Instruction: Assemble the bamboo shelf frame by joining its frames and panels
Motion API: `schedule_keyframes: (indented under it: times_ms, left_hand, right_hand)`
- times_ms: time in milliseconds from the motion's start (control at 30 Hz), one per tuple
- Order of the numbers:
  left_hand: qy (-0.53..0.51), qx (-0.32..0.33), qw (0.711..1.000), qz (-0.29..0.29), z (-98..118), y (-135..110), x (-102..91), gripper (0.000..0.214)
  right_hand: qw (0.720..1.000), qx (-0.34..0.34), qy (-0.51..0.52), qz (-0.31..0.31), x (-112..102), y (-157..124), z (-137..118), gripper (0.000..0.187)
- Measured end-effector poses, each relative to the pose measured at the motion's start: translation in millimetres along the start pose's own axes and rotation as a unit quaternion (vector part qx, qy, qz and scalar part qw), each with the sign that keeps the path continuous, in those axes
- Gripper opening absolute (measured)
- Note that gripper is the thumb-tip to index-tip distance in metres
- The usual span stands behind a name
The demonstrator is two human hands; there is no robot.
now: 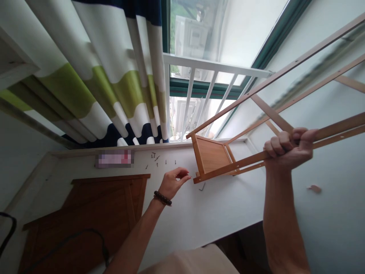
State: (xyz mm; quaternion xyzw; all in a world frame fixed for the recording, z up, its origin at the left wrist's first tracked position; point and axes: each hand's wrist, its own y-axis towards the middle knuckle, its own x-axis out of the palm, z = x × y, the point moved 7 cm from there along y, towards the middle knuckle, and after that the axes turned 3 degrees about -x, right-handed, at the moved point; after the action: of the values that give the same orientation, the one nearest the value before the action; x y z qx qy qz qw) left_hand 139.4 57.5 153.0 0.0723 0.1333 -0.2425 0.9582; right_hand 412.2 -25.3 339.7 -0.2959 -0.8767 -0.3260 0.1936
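Note:
My right hand (pixel 288 147) is closed round a light wooden rail of a slatted wooden frame (pixel 212 156). The frame is tilted, its lower end resting on the white ledge (pixel 228 205) and its long rails running up to the right. My left hand (pixel 172 182), with a bead bracelet on the wrist, hovers just left of the frame's lower corner. Its thumb and fingers are pinched together on something too small to name. A small hex key (pixel 202 187) lies on the ledge right below that corner.
Several small screws (pixel 155 157) are scattered on the ledge near the window. A dark brown wooden panel (pixel 94 213) lies at the lower left with a black cable (pixel 85 236) across it. A striped curtain (pixel 99 76) and a white window railing (pixel 205 87) stand behind.

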Motion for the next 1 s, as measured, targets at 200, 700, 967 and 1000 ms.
schedule_keyframes:
  times_ms: [200,700,967,1000]
  left_hand:
    - [0.087,0.07,0.994,0.006,-0.1,-14.8,14.7,0.015]
    - [0.111,0.099,0.989,0.025,-13.7,-8.6,21.5,0.013]
    - [0.14,0.129,0.981,0.046,-6.4,-4.4,23.6,0.013]
    - [0.147,0.129,0.98,0.047,-6.6,-4.0,23.8,0.012]
  right_hand:
    - [1.0,0.007,0.017,0.016,-10.0,-1.6,7.4,0.035]
    - [0.999,-0.017,-0.036,0.022,11.2,-9.6,30.4,0.036]
    - [0.999,-0.033,-0.035,0.008,10.5,-12.0,24.9,0.034]
    - [0.999,-0.032,-0.035,0.013,9.4,-12.4,25.0,0.034]
